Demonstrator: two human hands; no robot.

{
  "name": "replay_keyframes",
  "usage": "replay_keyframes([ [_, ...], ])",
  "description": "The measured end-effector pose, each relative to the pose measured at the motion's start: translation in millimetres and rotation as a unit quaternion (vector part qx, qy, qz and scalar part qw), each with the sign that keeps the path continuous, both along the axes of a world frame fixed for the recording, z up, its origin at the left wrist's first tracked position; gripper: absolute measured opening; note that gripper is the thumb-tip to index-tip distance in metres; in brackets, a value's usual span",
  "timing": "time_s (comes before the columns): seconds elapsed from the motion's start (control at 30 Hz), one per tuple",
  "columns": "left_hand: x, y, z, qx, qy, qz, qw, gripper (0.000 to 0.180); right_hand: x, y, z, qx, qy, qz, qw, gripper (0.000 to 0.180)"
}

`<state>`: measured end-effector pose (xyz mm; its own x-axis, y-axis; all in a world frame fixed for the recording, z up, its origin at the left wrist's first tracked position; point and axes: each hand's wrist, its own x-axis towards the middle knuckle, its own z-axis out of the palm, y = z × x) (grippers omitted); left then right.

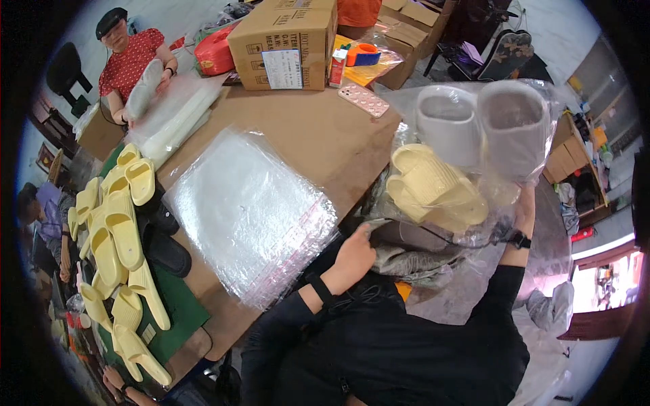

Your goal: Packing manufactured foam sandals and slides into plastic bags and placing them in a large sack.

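A clear plastic bag (468, 174) with a pair of grey slippers (512, 125) hangs in front of me at the right. Pale yellow slippers (437, 186) show through clear plastic at its lower left. My right hand (525, 201) grips the bag's lower right side, its fingers partly hidden by the plastic. By the table edge, left of the yellow slippers, my left hand (355, 256) is closed, with the fingers curled and the fingertips by the plastic. What it pinches, if anything, cannot be made out. A stack of flat clear bags (247, 210) lies on the table beside it.
Several yellow slippers (124, 240) and black slippers (166, 250) sit on a green mat (193, 311). A cardboard box (283, 44), a phone (364, 100) and a tape dispenser (363, 55) stand or lie at the table's far side. Across the table, a person (132, 68) holds a white slipper.
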<state>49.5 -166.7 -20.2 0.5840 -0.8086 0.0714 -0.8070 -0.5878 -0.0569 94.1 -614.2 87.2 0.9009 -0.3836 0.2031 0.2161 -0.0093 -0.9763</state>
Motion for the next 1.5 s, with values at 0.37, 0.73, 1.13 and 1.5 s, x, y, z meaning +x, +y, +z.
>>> replay_keyframes([
  [0.37, 42, -5, -24, -0.31, 0.371, 0.084, 0.871, 0.091, -46, 61, 112, -0.555, -0.082, -0.209, 0.801, 0.06],
  [0.73, 8, 0, 60, -0.24, 0.528, -0.071, 0.811, 0.027, -57, 78, 230, 0.102, -0.029, -0.06, 0.993, 0.049],
  [1.13, 13, -32, 15, -0.204, 0.052, 0.052, 0.976, 0.04, -16, 90, 82, -0.346, -0.08, -0.05, 0.933, 0.041],
  [1.5, 44, -2, 4, -0.262, 0.276, 0.269, 0.885, 0.032, -6, 133, 12, -0.07, 0.029, 0.072, 0.995, 0.056],
])
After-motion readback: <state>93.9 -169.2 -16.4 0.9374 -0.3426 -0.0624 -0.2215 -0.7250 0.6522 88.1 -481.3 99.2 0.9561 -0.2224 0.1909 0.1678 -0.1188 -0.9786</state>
